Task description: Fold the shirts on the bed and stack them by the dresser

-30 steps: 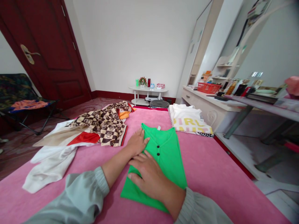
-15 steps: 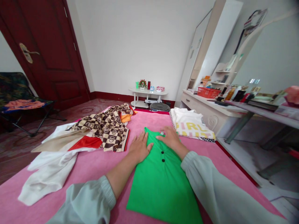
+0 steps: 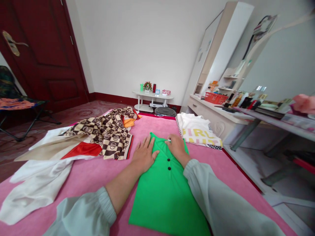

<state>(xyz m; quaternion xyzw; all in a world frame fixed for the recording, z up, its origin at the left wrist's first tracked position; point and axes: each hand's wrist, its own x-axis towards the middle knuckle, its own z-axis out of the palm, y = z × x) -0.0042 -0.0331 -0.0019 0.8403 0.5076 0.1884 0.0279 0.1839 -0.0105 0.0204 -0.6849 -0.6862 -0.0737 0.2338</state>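
Note:
A green shirt (image 3: 164, 196) with dark buttons lies folded flat on the pink bed cover (image 3: 103, 183). My left hand (image 3: 144, 155) rests flat on its upper left edge, fingers stretched out and apart. At the neckline, my right hand (image 3: 178, 149) has its fingers curled in and closed on the cloth. A small white tag shows beside those fingertips. The fingertips of the right hand are partly hidden.
To the left lies a loose heap of clothes, with a brown checked garment (image 3: 115, 134) and a white garment (image 3: 36, 190). A folded white shirt (image 3: 197, 127) sits at the right. Beyond are a dressing table (image 3: 211, 113), a low table (image 3: 152, 95) and a folding chair (image 3: 19, 113).
The view has turned slightly right, so things sit further left. My right hand's fingers have curled in more at the neckline. My left hand still lies flat on the shirt.

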